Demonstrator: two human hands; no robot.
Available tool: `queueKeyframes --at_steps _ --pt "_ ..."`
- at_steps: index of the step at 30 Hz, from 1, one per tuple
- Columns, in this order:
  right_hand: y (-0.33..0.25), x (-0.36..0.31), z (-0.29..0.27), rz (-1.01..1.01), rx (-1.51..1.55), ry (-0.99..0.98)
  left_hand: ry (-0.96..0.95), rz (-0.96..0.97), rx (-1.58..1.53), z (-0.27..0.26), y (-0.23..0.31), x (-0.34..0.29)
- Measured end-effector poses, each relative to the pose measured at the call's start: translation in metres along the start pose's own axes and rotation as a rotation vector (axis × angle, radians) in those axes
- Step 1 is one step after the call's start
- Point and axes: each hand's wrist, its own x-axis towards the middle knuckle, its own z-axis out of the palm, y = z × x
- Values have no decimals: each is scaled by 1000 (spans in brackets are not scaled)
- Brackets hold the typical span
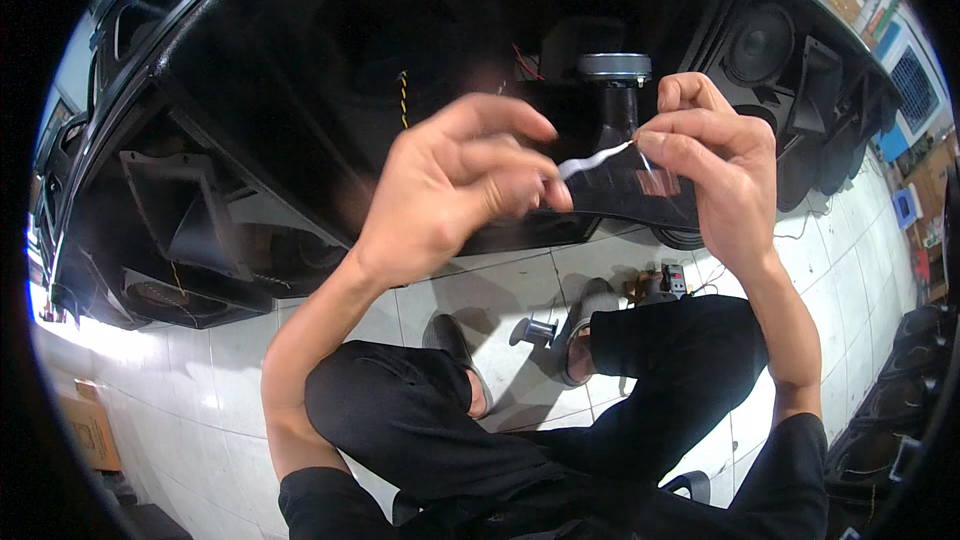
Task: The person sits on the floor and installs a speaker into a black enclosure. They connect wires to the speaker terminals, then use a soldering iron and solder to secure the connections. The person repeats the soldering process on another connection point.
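Note:
In front of the large black speaker cabinet, a thin white strip, perhaps a wire, stretches between my hands. My left hand is blurred by motion, its fingers closed around the strip's left end. Thumb and forefinger of my right hand pinch the thin, copper-coloured tip at the other end. Just behind them stands a black horn neck topped by a round silver driver. Below my right fingers is a coppery, see-through patch; what it is I cannot tell.
A twisted yellow-and-black wire hangs in the cabinet. More speaker cabinets flank it. On the tiled floor, a metal spool lies between my feet, near a small black device. A cardboard box stands at far left.

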Motion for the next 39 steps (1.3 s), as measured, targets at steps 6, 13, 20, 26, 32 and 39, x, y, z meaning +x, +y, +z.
queueKeyframes --at_steps 6,13,20,26,32,39 --pt "-13 -4 6 -516 -447 -174 -42 -59 704 1 -12 0" --pt "-10 -4 2 -208 -253 11 133 -28 102 -8 -9 3" --pt "-14 -1 -1 -390 -437 -153 -345 -85 826 2 -17 0" --pt "-17 -8 3 -503 -425 -55 171 -244 246 -8 -8 6" --pt "-1 2 -14 -179 -159 113 -218 125 317 -5 -16 -2" --pt "-21 -13 1 -413 -374 -116 230 39 696 -2 -25 5"
